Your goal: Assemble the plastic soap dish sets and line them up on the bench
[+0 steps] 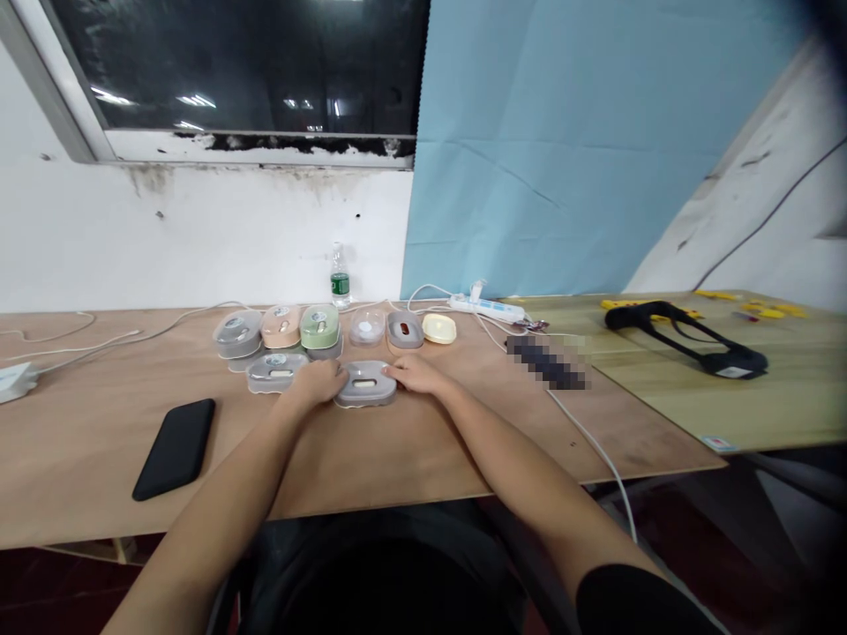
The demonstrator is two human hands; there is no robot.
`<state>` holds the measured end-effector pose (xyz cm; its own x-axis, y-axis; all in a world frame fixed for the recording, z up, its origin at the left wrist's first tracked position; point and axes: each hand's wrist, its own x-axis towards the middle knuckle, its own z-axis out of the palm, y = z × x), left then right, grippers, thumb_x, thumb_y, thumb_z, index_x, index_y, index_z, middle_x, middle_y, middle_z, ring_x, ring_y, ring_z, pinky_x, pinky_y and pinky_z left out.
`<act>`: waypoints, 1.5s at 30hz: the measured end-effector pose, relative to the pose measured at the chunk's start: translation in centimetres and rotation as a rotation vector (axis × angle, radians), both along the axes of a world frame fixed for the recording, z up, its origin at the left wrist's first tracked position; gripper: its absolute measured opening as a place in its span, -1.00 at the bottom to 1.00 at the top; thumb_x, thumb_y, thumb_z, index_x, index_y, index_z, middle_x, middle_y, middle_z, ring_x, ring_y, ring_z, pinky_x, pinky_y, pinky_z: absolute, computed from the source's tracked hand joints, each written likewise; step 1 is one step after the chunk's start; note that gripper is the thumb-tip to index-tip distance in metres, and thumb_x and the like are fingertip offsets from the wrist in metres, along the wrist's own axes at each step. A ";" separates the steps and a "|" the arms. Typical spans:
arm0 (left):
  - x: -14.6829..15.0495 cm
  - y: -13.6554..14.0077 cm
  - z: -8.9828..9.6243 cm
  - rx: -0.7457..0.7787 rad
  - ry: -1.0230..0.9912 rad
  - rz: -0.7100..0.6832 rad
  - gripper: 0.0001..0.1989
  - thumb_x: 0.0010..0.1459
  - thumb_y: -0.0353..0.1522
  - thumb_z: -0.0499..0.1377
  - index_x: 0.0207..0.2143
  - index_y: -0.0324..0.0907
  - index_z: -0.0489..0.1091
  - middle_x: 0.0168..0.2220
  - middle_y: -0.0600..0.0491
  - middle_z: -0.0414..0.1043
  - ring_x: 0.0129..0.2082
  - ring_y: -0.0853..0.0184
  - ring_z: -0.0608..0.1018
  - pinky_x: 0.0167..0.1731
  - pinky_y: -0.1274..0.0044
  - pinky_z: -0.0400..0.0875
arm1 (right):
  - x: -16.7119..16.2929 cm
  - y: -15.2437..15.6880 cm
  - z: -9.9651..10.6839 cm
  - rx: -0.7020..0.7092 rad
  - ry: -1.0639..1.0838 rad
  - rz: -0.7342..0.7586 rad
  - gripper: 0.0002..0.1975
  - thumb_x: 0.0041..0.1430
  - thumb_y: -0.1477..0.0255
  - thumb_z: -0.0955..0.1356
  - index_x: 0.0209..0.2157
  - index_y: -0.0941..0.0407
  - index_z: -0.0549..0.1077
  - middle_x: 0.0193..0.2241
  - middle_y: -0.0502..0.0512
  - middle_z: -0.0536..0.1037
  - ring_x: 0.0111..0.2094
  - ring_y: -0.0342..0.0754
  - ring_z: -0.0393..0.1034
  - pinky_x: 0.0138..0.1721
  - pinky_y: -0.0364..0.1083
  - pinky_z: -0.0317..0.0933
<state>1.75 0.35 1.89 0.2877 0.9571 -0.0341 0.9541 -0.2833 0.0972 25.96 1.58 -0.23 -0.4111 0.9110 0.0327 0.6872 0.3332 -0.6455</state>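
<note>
A grey, rounded plastic box with a pale slot in its top sits on the table in front of me. My left hand is closed on its left end, fingers curled. At the opposite end, my right hand grips the box with thumb and fingers. Just left of my left hand is a similar grey box with a clear cover. Behind it stand stacked boxes: a grey one, a peach one and a green one.
Behind the held box are a clear container, a grey slotted piece and a yellow dish. A water bottle stands by the wall. A black phone lies left, a power strip and a black headset-like frame right.
</note>
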 end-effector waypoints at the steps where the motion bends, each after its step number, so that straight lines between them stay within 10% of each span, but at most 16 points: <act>1: 0.1 0.0 -0.1 -0.007 0.005 0.000 -0.54 0.25 -0.17 -0.17 -0.20 -0.21 0.45 -0.13 -0.18 0.51 -0.13 0.07 0.55 -0.18 0.34 0.39 | 0.0 0.1 0.0 0.016 -0.023 0.002 -0.49 0.18 0.09 0.23 -0.66 0.17 0.36 -0.72 -0.02 0.36 -0.63 -0.18 0.22 -0.54 -0.19 0.00; 12: 0.5 0.1 -1.0 -0.014 -0.072 -0.011 -0.59 0.22 -0.21 -0.13 -0.12 -0.22 0.40 -0.09 -0.18 0.50 -0.08 0.09 0.53 -0.13 0.38 0.38 | 0.4 0.7 -0.5 0.146 -0.192 -0.039 -0.55 0.20 0.18 0.23 -0.64 0.16 0.36 -0.67 -0.04 0.34 -0.58 -0.19 0.20 -0.53 -0.17 -0.11; 19: 0.4 0.4 -1.2 -0.047 -0.151 -0.005 -0.56 0.20 -0.21 -0.11 -0.03 -0.23 0.36 -0.03 -0.18 0.47 -0.04 0.09 0.51 -0.08 0.37 0.35 | -1.4 -0.1 -0.7 0.563 -0.250 -0.279 -0.57 0.20 0.12 0.25 -0.57 0.13 0.43 -0.59 0.04 0.47 -0.51 -0.13 0.25 -0.47 -0.14 -0.10; 27: 0.4 0.4 -1.5 -0.047 -0.168 -0.003 -0.57 0.22 -0.20 -0.11 -0.03 -0.20 0.37 -0.02 -0.14 0.47 -0.03 0.13 0.51 -0.08 0.42 0.34 | -3.2 1.0 0.8 0.876 -0.228 -0.160 -0.66 0.29 0.30 0.20 -0.43 0.14 0.48 -0.40 0.15 0.50 -0.26 -0.02 0.29 -0.17 -0.07 0.05; 45: 0.7 0.2 -1.3 -0.049 -0.131 0.009 -0.58 0.24 -0.20 -0.13 -0.06 -0.21 0.36 -0.02 -0.17 0.46 -0.02 0.11 0.50 -0.09 0.39 0.35 | -3.9 5.3 2.0 0.583 -0.489 0.049 -0.71 0.25 0.45 0.21 -0.15 0.09 0.53 -0.09 0.21 0.53 0.02 0.11 0.27 0.15 0.18 -0.18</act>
<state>2.45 0.54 0.57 0.2840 0.9578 -0.0437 0.9348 -0.2665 0.2349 22.04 6.85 1.73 -0.5420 0.7823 0.3072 0.8252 0.5646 0.0182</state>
